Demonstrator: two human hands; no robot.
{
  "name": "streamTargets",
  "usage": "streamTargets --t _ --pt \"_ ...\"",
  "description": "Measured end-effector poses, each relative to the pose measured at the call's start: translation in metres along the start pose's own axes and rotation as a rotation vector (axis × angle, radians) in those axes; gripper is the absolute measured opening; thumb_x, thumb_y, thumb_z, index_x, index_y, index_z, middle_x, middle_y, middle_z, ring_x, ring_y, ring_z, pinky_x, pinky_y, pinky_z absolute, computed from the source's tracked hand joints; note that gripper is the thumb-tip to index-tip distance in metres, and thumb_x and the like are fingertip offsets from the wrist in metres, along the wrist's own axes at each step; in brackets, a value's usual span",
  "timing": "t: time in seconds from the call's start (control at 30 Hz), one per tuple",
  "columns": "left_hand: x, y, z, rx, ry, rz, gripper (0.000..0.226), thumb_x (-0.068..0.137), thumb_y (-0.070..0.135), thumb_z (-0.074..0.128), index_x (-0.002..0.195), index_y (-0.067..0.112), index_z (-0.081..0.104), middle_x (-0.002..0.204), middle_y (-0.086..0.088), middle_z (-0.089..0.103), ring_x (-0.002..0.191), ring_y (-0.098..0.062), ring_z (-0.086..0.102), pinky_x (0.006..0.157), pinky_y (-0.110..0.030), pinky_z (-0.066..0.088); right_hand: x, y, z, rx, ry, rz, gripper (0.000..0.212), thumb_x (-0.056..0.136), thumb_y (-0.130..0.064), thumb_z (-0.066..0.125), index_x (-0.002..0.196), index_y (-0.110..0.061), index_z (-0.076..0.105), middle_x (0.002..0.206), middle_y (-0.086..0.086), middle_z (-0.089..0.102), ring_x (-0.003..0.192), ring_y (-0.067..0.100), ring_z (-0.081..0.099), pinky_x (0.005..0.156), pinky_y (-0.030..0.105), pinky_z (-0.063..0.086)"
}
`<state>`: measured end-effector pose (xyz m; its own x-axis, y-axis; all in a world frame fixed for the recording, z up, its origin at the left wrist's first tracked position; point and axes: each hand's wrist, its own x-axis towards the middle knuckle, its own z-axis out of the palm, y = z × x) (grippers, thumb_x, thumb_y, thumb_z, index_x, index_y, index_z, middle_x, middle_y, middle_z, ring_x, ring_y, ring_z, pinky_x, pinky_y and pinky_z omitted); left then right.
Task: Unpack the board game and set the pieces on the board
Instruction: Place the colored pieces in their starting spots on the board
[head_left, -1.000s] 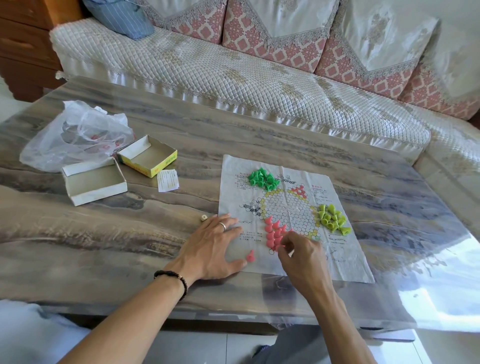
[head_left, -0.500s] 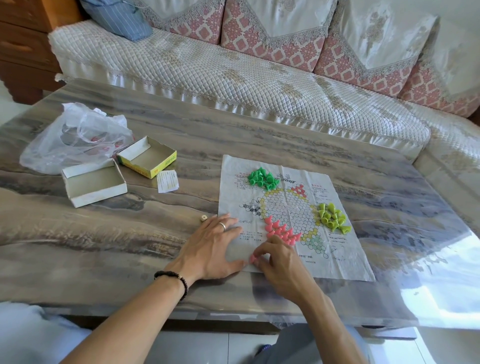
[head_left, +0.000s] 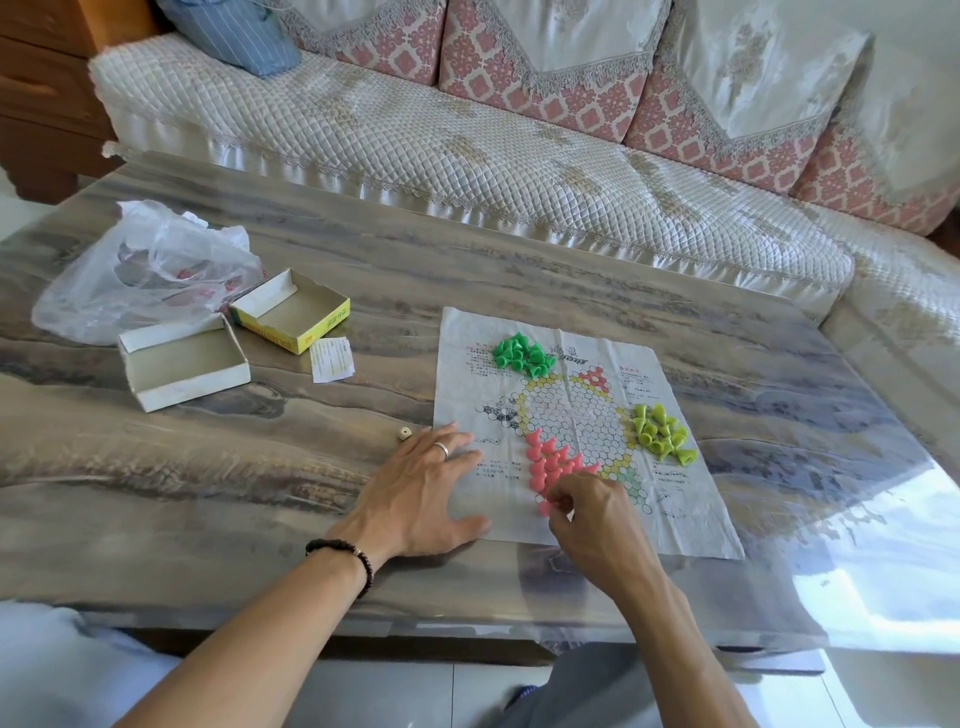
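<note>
Head view. I see the creased white paper game board (head_left: 670, 499), printed with a hexagonal cell pattern, lying flat on the grey-brown marbled counter (head_left: 519, 270). My left hand (head_left: 421, 486) rests palm down on the board's near left corner, fingers (head_left: 457, 447) straight and spread, a silver ring on one of them and a dark beaded bracelet (head_left: 347, 553) at the wrist. My right hand (head_left: 597, 519) is over the board's near edge, its fingers curled and pinching one pink cone-shaped plastic piece (head_left: 544, 508). Just beyond it, the cluster of pink cone pieces (head_left: 550, 460) sits on the printed pattern. A heap of bright green cone pieces (head_left: 522, 354) lies at the board's far left, and a heap of yellow-green cone pieces (head_left: 660, 434) at its right side. A small cream die (head_left: 404, 432) lies on the counter just left of the board. Farther left are an open white cardboard box tray (head_left: 182, 366), an open yellow cardboard box lid (head_left: 291, 317), a folded printed paper slip (head_left: 332, 359) and a crumpled clear plastic bag (head_left: 145, 270). A quilted cream sofa (head_left: 467, 145) stands behind the counter.
</note>
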<state>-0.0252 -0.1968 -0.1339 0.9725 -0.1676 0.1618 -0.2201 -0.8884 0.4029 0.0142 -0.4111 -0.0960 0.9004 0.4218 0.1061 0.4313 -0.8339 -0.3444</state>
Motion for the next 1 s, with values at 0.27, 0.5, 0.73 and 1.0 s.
streamTargets --t 0.27,0.5,0.73,1.0 --pt "0.000 0.000 0.000 -0.011 0.019 0.006 0.084 0.078 0.068 0.053 0.144 0.018 0.042 0.155 -0.001 0.030 0.146 -0.015 0.011 0.117 -0.028 0.005 0.001 -0.008 0.000 0.067 0.069 0.047 0.005 0.080 -0.003 0.066 0.079 -0.007 0.069 0.071 0.001 0.069 0.061 0.014 0.061 0.058 0.030 0.051" --pt "-0.001 0.000 0.000 -0.003 0.000 -0.005 0.083 0.078 0.068 0.052 0.145 0.019 0.040 0.156 0.001 0.027 0.146 -0.012 0.008 0.116 -0.026 0.002 0.003 -0.005 0.004 0.036 0.093 0.053 0.006 0.080 -0.004 0.068 0.074 -0.007 0.067 0.066 0.000 0.068 0.057 0.013 0.060 0.054 0.029 0.049" --pt "-0.001 0.000 0.000 0.004 -0.022 -0.014 0.082 0.081 0.070 0.047 0.146 0.020 0.038 0.158 0.001 0.024 0.146 -0.013 0.010 0.118 -0.030 0.006 0.002 -0.005 0.003 0.070 0.118 0.042 0.005 0.078 -0.007 0.069 0.082 -0.010 0.069 0.072 -0.002 0.069 0.059 0.010 0.060 0.057 0.024 0.050" --pt "-0.002 -0.002 -0.002 -0.088 -0.056 -0.033 0.084 0.082 0.076 0.021 0.145 0.023 0.040 0.156 0.002 0.029 0.146 -0.010 0.012 0.119 -0.032 0.009 0.001 -0.003 -0.007 0.052 0.192 0.039 0.006 0.081 -0.019 0.068 0.076 -0.016 0.066 0.067 -0.007 0.065 0.058 0.013 0.059 0.054 0.035 0.051"
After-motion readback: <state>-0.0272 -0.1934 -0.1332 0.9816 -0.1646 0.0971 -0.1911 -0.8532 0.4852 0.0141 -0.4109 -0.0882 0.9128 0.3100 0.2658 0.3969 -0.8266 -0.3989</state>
